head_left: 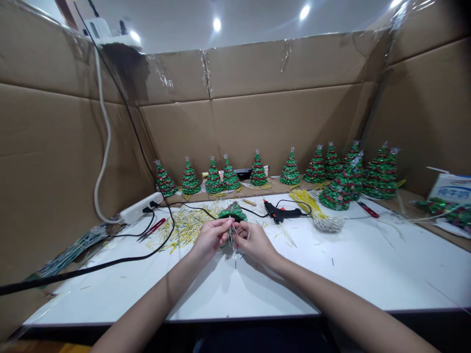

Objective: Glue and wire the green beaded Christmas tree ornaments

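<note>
In the middle of the table a small green Christmas tree (233,211) lies tilted with its base turned toward me. Thin pale wires (230,234) come out of that base. My left hand (213,235) pinches the wires from the left, thumb against fingers. From the right my right hand (254,241) closes on the same wires with bent fingers, one strand looping up beside it. The fingers hide part of the tree's underside. A pile of short yellow and white wire clippings (187,223) lies just left of my hands.
A black glue gun (281,212) with a cord and a yellow-white wire bundle (312,208) lie to the right. Red snips (369,210) and another red pair (156,228) flank the work. Finished trees (290,169) line the cardboard wall (250,117). A black cable (91,268) crosses the left.
</note>
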A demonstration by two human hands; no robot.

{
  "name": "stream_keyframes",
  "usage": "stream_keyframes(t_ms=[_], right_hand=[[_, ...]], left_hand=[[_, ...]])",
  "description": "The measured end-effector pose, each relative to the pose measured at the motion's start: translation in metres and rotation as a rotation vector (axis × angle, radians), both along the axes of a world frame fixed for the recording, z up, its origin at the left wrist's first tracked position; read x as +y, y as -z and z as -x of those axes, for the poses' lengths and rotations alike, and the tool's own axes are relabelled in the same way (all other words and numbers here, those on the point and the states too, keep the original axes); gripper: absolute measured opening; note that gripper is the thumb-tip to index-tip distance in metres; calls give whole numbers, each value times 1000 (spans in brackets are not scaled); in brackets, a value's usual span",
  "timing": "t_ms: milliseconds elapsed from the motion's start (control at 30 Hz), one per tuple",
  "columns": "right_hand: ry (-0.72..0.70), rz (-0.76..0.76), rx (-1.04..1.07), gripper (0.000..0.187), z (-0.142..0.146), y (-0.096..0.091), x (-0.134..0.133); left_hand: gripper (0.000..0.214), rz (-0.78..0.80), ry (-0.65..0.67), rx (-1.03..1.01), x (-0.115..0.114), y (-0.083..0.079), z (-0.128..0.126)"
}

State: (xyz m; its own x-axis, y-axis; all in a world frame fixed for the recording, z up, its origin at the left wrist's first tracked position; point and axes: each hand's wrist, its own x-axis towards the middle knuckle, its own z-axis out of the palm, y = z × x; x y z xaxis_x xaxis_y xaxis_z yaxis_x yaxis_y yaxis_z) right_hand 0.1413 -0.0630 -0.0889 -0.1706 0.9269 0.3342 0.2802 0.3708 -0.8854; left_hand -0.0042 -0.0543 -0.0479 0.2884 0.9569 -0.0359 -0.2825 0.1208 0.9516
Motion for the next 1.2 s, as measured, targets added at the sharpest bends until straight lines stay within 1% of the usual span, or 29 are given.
stream_keyframes(t_ms=[233, 600, 700, 767, 833, 900, 1033, 1100, 1200], right_hand=[[-2, 33, -9, 5, 1, -2, -1], [-28, 101, 90, 6, 1, -4, 0], [-53, 121, 175, 15, 0, -7, -1], [-70, 146, 273, 23, 0, -9, -2], [-73, 184, 374, 28, -1, -12, -3], [-49, 208, 421, 30, -1, -16, -4], [18, 189, 353, 27, -3, -22, -4], [28, 187, 317, 25, -3, -22, -4], [34, 191, 282, 22, -4, -19, -2]], left_hand=[[27, 45, -15, -34, 0, 2, -1], [34, 11, -1, -32, 3, 4, 1], [32, -11, -21, -42, 5, 5, 2], [30, -28, -38, -37, 6, 6, 3], [31, -63, -52, -26, 8, 8, 3], [31, -126, -53, -3, 8, 9, 3], [31, -269, -29, 144, 5, 7, 2], [30, -306, -20, 225, 2, 5, 1], [30, -336, -10, 288, -1, 3, 0]])
